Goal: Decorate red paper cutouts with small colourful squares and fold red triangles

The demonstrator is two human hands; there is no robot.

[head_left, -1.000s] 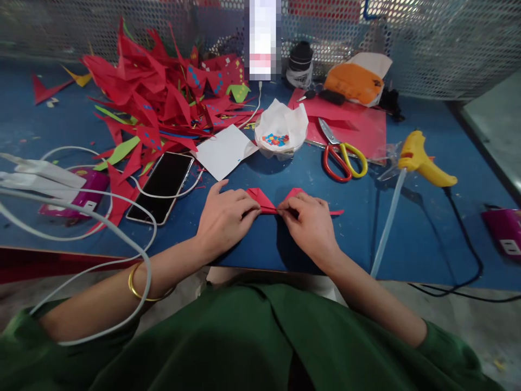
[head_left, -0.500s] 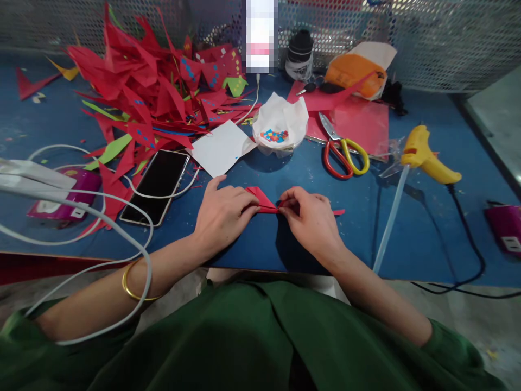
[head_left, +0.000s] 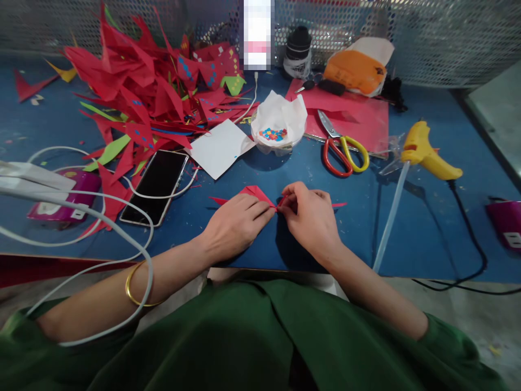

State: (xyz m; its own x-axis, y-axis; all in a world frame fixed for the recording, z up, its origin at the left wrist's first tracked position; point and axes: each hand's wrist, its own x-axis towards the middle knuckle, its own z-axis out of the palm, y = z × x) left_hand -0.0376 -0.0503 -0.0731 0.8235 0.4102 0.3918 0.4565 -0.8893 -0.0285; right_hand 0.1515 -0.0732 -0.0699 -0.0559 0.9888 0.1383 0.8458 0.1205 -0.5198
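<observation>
Scissors (head_left: 344, 155) and a glue gun (head_left: 427, 157) lie right of centre on my counter (head_left: 427, 228), a phone (head_left: 157, 184) at left. At centre, my left hand (head_left: 232, 225) and right hand (head_left: 311, 217) pinch a folded red paper (head_left: 254, 193), fingertips nearly meeting.

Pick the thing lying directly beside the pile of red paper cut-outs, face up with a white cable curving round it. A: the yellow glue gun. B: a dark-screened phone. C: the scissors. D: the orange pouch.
B: the phone lies flat at the near edge of the red paper pile, with the white cable looping past it; the scissors, glue gun and orange pouch all sit on the right side of the table.
</observation>
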